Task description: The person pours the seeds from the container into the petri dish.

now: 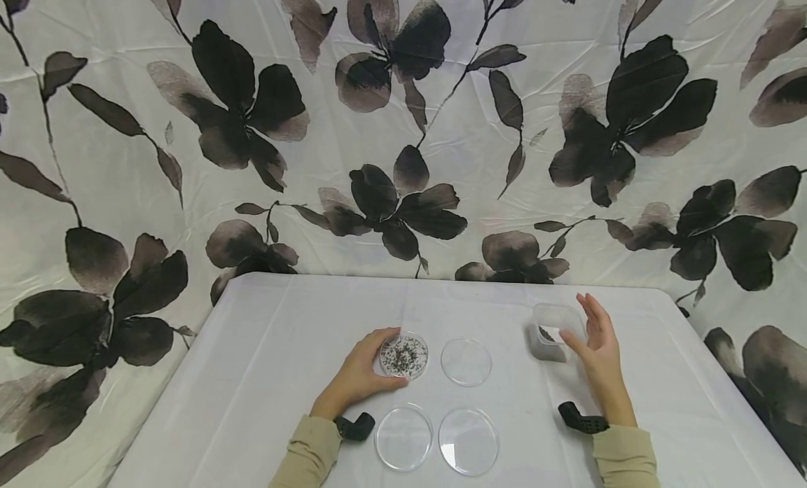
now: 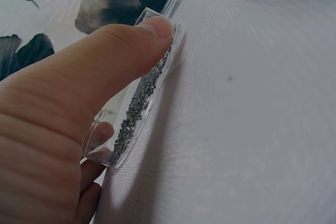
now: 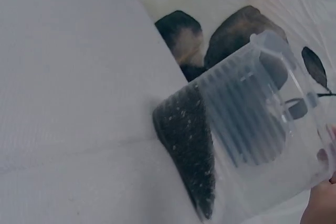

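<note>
My left hand [image 1: 361,370] grips a round transparent petri dish [image 1: 422,370] by its sides, thumb on the near edge and fingers on the far one. Small dark granules [image 2: 137,109] lie along the dish's bottom in the left wrist view. At the right, my right hand [image 1: 599,351] is held beside a transparent plastic tub [image 1: 543,346], fingers straight and thumb at its rim. Dark granules [image 3: 186,145] lie in the bottom of that tub, heaped higher on one side, as the right wrist view shows. Only a little of the right hand shows there, at the tub's upper end.
Another transparent round dish [image 1: 466,363] lies right of the filled one. Nearer the front are two larger transparent round pieces [image 1: 404,437] side by side. All rest on a white-covered table [image 1: 252,348], with a flower-printed cloth [image 1: 504,159] hanging behind it.
</note>
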{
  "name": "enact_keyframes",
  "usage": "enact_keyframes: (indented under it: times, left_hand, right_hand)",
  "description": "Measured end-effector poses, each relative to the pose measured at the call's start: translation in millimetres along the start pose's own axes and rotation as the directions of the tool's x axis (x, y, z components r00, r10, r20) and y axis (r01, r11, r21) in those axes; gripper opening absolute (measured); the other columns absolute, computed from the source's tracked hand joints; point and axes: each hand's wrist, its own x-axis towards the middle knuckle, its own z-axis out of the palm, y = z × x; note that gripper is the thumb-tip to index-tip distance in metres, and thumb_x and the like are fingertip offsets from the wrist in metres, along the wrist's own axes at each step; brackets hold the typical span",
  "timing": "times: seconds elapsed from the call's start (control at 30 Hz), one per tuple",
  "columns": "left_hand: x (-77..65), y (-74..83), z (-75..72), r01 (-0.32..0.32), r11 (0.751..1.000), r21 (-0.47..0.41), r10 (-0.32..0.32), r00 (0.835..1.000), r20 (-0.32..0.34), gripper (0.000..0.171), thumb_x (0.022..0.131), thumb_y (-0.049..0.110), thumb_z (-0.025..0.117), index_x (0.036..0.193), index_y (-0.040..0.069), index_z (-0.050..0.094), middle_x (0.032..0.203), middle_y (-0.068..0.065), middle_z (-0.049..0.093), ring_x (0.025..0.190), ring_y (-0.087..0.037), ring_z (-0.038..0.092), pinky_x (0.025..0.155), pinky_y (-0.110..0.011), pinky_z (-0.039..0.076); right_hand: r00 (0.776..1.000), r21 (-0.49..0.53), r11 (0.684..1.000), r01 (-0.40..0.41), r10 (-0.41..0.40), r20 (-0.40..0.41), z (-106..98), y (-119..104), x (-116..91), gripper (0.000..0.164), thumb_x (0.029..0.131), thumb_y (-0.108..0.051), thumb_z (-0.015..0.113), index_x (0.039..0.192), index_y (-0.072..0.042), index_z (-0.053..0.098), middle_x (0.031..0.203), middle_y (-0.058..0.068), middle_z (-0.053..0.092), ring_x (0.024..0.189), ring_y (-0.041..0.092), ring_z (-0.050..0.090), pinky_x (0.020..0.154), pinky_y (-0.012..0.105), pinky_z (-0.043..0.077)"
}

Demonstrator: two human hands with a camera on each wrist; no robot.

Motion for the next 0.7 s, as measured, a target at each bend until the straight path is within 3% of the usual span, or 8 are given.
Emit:
enact_keyframes:
  times: [0.1,0.23,0.33,0.5,0.7]
  left_hand:
    - [-0.3,0.1,-0.2,-0.012,1.0,-0.004,0.012,1.0,-0.006,0.092,0.064,0.039,0.092,0.144,0.02,0.051,0.144,-0.003,0.052,0.135,-0.029,0.045,0.112,-0.054,0.034]
    - [-0.7,0.5,-0.7,-0.008,1.0,-0.002,0.008,1.0,-0.002,0.093,0.064,0.04,0.092,0.144,0.02,0.05,0.144,-0.003,0.052,0.135,-0.029,0.045,0.112,-0.054,0.033]
    - [-0.7,0.8,-0.8,-0.005,1.0,-0.002,0.005,1.0,0.0,0.093,0.064,0.041,0.092,0.144,0.02,0.05,0.144,-0.003,0.052,0.135,-0.028,0.045,0.112,-0.054,0.033]
    - [-0.3,0.5,-0.7,-0.002,1.0,-0.008,0.002,1.0,-0.001,0.093,0.063,0.04,0.092,0.144,0.02,0.051,0.144,-0.002,0.052,0.135,-0.029,0.045,0.113,-0.053,0.033]
    - [-0.1,1.3,-0.3,-0.005,1.0,0.002,0.005,1.0,-0.002,0.092,0.063,0.039,0.093,0.144,0.02,0.051,0.144,-0.003,0.052,0.135,-0.029,0.045,0.113,-0.053,0.033]
  right_hand:
    - [0.993,-0.041,0.992,0.12,-0.12,0.007,7,-8,4,0.087,0.076,0.031,0.061,0.152,0.005,0.026,0.152,0.025,0.035,0.148,0.022,0.021,0.122,0.027,0.008]
    - [0.979,-0.152,0.967,0.205,-0.2,0.05,19,-23,8,0.092,0.071,0.032,0.065,0.151,0.005,0.029,0.151,0.028,0.036,0.148,0.023,0.021,0.121,0.027,0.011]
    - [0.968,-0.21,0.946,0.247,-0.231,0.098,32,-38,8,0.091,0.07,0.03,0.068,0.15,0.007,0.031,0.15,0.03,0.035,0.148,0.021,0.022,0.121,0.027,0.012]
    - [0.946,-0.202,0.931,0.304,-0.271,0.177,55,-63,6,0.087,0.068,0.03,0.068,0.145,0.015,0.031,0.145,0.039,0.034,0.147,0.017,0.026,0.121,0.028,0.013]
    - [0.937,-0.213,0.932,0.293,-0.236,0.257,75,-72,1,0.089,0.068,0.028,0.072,0.146,0.014,0.032,0.146,0.037,0.035,0.147,0.02,0.025,0.121,0.026,0.015]
